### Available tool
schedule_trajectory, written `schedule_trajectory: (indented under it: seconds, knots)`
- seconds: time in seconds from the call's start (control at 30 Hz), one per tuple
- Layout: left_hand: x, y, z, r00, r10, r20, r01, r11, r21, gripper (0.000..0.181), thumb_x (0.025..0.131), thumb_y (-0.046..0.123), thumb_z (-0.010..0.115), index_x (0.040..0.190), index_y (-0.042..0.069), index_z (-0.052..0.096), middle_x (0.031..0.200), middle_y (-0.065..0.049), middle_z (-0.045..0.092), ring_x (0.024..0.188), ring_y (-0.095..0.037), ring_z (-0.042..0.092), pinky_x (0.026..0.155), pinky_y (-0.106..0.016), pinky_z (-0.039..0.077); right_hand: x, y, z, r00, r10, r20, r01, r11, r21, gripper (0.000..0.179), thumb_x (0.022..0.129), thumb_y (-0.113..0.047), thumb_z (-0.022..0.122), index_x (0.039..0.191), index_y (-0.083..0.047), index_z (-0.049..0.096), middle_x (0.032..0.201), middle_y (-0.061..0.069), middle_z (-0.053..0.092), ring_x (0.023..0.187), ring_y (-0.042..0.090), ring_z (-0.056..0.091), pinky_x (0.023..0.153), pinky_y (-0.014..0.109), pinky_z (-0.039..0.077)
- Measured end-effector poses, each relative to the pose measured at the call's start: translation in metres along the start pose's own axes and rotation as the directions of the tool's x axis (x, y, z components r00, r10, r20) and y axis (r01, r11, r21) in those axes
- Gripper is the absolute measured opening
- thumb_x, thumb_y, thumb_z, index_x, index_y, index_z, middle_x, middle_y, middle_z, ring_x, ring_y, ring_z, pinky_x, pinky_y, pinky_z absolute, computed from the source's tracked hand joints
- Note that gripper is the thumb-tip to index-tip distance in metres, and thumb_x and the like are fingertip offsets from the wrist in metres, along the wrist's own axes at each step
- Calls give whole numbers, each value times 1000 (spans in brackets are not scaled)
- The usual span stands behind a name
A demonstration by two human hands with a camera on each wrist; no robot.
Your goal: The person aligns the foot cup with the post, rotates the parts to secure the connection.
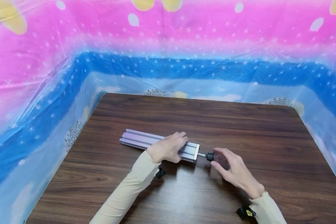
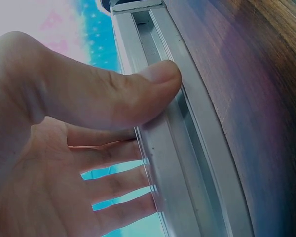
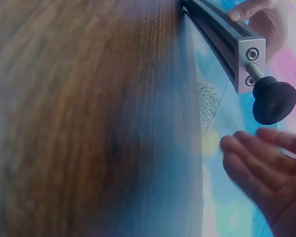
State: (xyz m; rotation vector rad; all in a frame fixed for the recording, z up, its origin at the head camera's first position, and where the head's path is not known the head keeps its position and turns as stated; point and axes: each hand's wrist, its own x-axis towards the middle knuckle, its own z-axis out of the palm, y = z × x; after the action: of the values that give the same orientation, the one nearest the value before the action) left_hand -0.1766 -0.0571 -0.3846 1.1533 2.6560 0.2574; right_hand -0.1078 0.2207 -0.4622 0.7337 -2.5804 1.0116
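A silver aluminium extrusion (image 1: 141, 139) with long grooves lies on the table. Its right end has a metal end plate (image 3: 251, 49) with two screws, and a threaded rod tipped with a black levelling foot (image 3: 275, 102) sticks out between them. My left hand (image 1: 170, 147) grips the extrusion near that end, its thumb (image 2: 155, 89) pressed along the grooved side and its fingers over the top. At the black foot, my right hand (image 1: 236, 169) has its thumb and fingers spread in a loose curve. The right wrist view shows its fingers (image 3: 256, 163) apart from the foot.
The dark wood-grain table (image 1: 190, 121) reaches back to a pink and blue patterned cloth (image 1: 184, 68) hung around its sides. Each wrist wears a dark strap piece, such as the right one (image 1: 245, 212) with a yellow mark.
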Motion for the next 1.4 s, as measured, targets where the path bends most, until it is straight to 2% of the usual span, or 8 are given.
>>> schedule_trajectory:
  seconds: [0.13, 0.33, 0.63, 0.87, 1.03, 1.23, 1.33, 1.4]
  knots:
    - [1, 0, -1, 1000, 6, 0, -6, 1000, 5, 53, 70, 5, 76, 121, 0, 61, 114, -7, 56, 99, -21, 51, 89, -33, 48, 0, 1, 0, 991, -115, -65, 115, 993, 1, 66, 75, -15, 88, 135, -7, 61, 125, 5, 67, 107, 17, 67, 88, 19, 52]
    - [2, 0, -3, 1000, 26, -17, -26, 1000, 9, 53, 71, 6, 78, 121, 0, 62, 114, -8, 56, 101, -23, 53, 89, -35, 49, 4, 0, 1, 962, -224, -155, 229, 973, 15, 63, 68, 0, 87, 128, -3, 65, 117, 7, 70, 96, 23, 70, 92, 17, 50]
    - [3, 2, -3, 1000, 16, 3, -16, 1000, 1, 52, 70, 4, 76, 119, 1, 61, 113, -7, 55, 98, -22, 51, 88, -35, 47, -2, 0, 0, 986, -116, -117, 113, 993, -28, 56, 76, -7, 85, 128, -5, 65, 104, 2, 75, 88, 14, 73, 81, 22, 55]
    - [2, 2, -3, 1000, 17, 5, -17, 1000, -11, 54, 70, 4, 77, 121, 0, 61, 114, -8, 55, 100, -22, 51, 89, -35, 48, -1, 0, 3, 997, -29, -76, 30, 999, 13, 26, 88, -8, 76, 112, -2, 71, 89, -1, 77, 78, 5, 72, 71, 15, 55]
    - [2, 2, -2, 1000, 14, 11, -14, 1000, -16, 56, 71, 4, 77, 124, -2, 60, 115, -9, 55, 101, -23, 51, 90, -35, 48, 1, -2, 3, 998, 58, -35, -57, 997, 43, 5, 96, -13, 67, 98, -12, 71, 78, -8, 71, 65, 4, 68, 59, 15, 53]
    - [0, 2, 0, 1000, 15, 7, -15, 1000, -22, 56, 71, 5, 78, 124, -1, 60, 115, -9, 56, 101, -23, 52, 90, -35, 48, 2, -2, 3, 996, 92, -5, -92, 996, 17, 14, 101, -17, 60, 92, -15, 71, 71, -13, 67, 61, 7, 67, 59, 16, 51]
    - [0, 2, -1, 1000, 1, 14, 0, 1000, -30, 57, 72, 5, 78, 126, 0, 60, 118, -8, 56, 104, -23, 53, 92, -36, 49, 2, -2, 2, 997, 78, -7, -78, 997, 15, 13, 99, -17, 63, 105, -9, 71, 80, -9, 71, 69, 6, 68, 65, 19, 55]
    - [1, 2, -1, 1000, -3, 18, 3, 999, -36, 58, 72, 5, 78, 126, 0, 60, 119, -8, 56, 105, -23, 54, 93, -36, 49, -1, -2, 1, 999, 48, -19, -47, 999, 13, 28, 93, -18, 71, 119, -8, 68, 94, -5, 73, 79, 7, 70, 71, 21, 56]
